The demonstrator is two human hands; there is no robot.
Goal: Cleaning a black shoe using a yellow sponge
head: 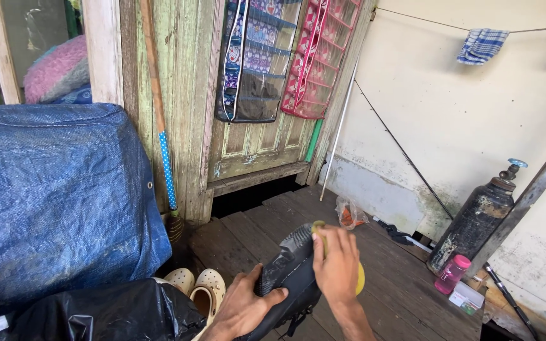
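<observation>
Blue tarpaulin (52, 189), far left, over a bulky load. Pale clogs (198, 285) on the plank floor (406, 297). Left hand (242, 307), grip clenched around the black shoe (289, 271), held above the floor at lower centre. Right hand (336, 262), grip pressing a yellow sponge (359, 278) against the shoe. Rusty gas cylinder (475, 221), pink bottle (451, 274), far right.

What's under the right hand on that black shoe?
A yellow sponge shows under the right hand, pressed on the black shoe that the left hand holds. Only its edges peek out; the hand covers its middle and the shoe surface beneath.
</observation>
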